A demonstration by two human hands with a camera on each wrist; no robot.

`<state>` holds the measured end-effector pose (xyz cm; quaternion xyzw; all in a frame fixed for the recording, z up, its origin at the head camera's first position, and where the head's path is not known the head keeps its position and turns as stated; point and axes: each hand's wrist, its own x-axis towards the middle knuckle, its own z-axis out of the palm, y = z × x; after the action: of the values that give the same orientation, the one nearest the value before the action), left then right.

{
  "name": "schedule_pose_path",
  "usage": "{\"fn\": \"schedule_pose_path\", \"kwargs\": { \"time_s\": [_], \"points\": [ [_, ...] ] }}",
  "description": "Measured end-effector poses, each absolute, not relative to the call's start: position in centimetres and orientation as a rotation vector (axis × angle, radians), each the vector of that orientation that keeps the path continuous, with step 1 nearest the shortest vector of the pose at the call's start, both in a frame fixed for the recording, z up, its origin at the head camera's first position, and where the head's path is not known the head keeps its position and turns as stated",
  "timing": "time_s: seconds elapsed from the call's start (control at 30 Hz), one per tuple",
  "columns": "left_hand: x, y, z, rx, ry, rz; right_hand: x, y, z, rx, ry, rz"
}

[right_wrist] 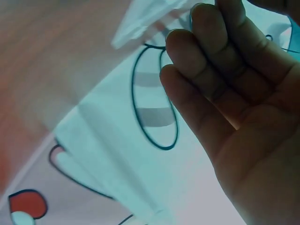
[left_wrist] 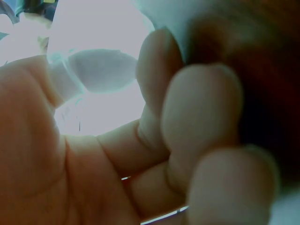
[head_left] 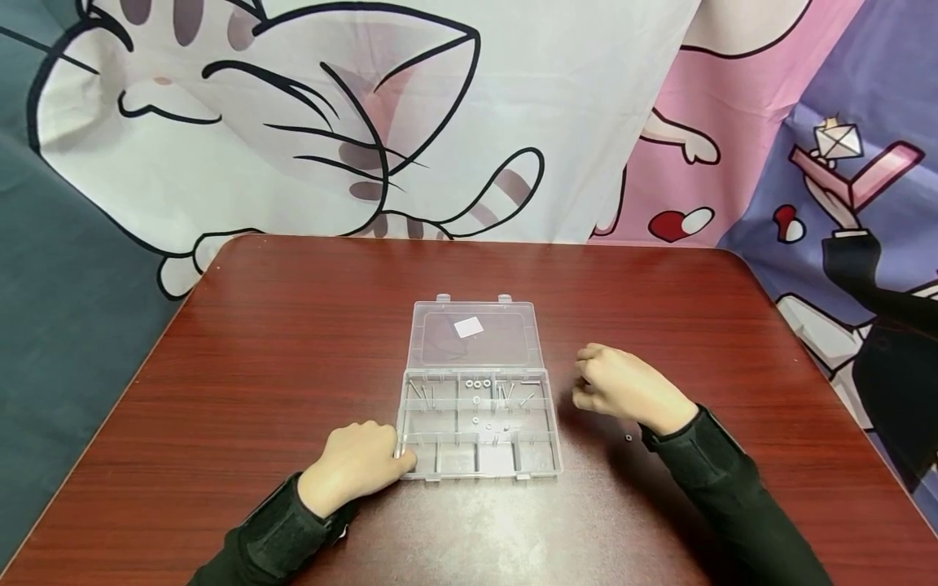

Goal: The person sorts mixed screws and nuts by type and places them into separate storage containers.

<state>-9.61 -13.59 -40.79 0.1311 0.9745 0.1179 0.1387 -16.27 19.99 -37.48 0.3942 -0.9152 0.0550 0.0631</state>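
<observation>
A clear plastic compartment box (head_left: 458, 465) lies on the table with its lid (head_left: 476, 346) folded back, away from me. My left hand (head_left: 362, 460) grips its front left corner, thumb over the edge; the left wrist view shows curled fingers (left_wrist: 201, 110), blurred. Screws (head_left: 506, 392) and small nuts (head_left: 478, 383) lie in the back compartments, with a few small pieces in the middle row. To the right of the box, apart from it, is my right hand (head_left: 623, 387) with bent fingers. Its thumb and index tips are hidden, so anything between them cannot be made out.
One small nut (head_left: 628, 438) lies on the brown table (head_left: 293, 325) beside the right wrist. A white label (head_left: 468, 327) is on the lid. Behind the table's far edge hangs a printed cartoon cloth (head_left: 557, 122). Something dark (head_left: 897, 391) stands at the far right.
</observation>
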Motion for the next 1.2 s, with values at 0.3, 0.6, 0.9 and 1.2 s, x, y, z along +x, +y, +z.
{"fn": "schedule_pose_path", "kwargs": {
  "time_s": [0.3,0.6,0.9,1.2],
  "points": [
    [-9.6,-13.5,-40.8,0.384,2.825,0.329,-16.9,16.9,-36.6,1.338,-2.672,0.181],
    [-9.6,-13.5,-40.7,0.383,2.827,0.316,-17.0,13.8,-36.1,1.458,-2.631,0.22],
    [-9.5,-13.5,-40.7,0.372,2.831,0.301,-16.7,11.6,-36.3,1.579,-2.59,0.194],
    [-9.7,-13.5,-40.8,0.381,2.833,0.31,-16.6,11.4,-36.4,1.588,-2.591,0.196]
  ]
}}
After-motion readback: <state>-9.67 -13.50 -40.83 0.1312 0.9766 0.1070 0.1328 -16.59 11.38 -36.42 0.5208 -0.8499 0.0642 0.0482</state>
